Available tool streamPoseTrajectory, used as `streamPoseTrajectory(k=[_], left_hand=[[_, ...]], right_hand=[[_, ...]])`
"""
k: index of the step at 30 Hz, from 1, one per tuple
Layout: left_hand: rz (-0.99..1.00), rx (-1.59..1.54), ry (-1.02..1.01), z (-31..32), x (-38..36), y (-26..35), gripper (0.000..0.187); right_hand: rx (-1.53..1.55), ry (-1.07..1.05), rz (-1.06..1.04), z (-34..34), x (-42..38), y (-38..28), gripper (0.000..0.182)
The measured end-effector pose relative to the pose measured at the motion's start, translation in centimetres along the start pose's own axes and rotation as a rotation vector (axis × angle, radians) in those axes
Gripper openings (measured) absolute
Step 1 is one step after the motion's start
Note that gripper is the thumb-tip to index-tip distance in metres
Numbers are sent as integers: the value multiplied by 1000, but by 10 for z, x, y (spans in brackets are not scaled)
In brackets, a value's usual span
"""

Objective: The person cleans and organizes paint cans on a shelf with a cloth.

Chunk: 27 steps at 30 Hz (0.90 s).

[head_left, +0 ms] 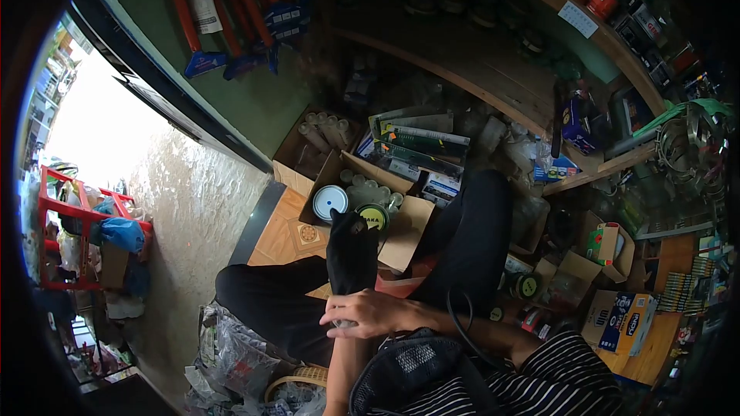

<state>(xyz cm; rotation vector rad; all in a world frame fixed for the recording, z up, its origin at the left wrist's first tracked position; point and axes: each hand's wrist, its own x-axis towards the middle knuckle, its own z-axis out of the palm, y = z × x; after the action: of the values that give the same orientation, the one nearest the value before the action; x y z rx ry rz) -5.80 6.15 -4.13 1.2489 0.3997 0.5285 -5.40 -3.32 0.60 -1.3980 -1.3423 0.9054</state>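
My left hand (352,254) is covered by a black cloth sleeve or glove and reaches forward over my crossed legs. A small brownish patch shows near its tip; its fingers cannot be made out. Wrapped around the left wrist, at the lower edge of the black covering, is my right hand (361,314) with its fingers curled. Just beyond the black covering stand a can with a white lid (331,202) and a can with a yellow-green lid (373,217). Both sit in an open cardboard box (406,235) with several clear cylinders (361,194).
Behind is another carton of clear tubes (327,129), beside flat packaged goods (420,142). Plastic bags (239,350) and a wicker basket (304,376) lie at my left. Cartons (619,322) crowd the right, below wooden shelves (493,92). A red rack (85,212) stands near the doorway.
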Motion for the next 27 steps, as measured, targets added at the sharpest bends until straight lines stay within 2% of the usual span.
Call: streamPoseTrajectory(k=[2,3,5,8,10,13,14,16,18,19,23,27], left_hand=[[8,-7,-4,-1,2,1,38],[5,-5,-6,0,0,0,38],[7,3,-3,-2,0,2,38],[2,9,-2,-3,-3,2,38],[-2,13,-2,-2,-6,2,38],[-7,16,0,2,-8,1,37],[-7,15,0,3,-8,1,37],[-8,13,-4,3,-9,1,37],[-6,14,-6,3,-10,1,37],[-7,13,-6,2,-9,1,37],[-7,6,-1,-1,-8,-1,37],[-5,-1,4,-2,-8,-3,37]], right_hand=[[-27,139,-28,-8,-3,6,23],[-123,311,-57,-11,-3,16,18],[-178,593,98,-26,-7,27,12],[-2,867,456,-58,-22,38,23],[195,859,558,-72,-35,47,28],[281,623,717,-67,-52,56,35],[367,575,606,-59,-55,70,38],[421,570,597,-50,-60,77,37],[406,578,645,-58,-50,54,32],[430,603,580,-61,-46,48,30],[255,617,614,-63,-47,52,34],[416,676,566,-52,-52,69,36]])
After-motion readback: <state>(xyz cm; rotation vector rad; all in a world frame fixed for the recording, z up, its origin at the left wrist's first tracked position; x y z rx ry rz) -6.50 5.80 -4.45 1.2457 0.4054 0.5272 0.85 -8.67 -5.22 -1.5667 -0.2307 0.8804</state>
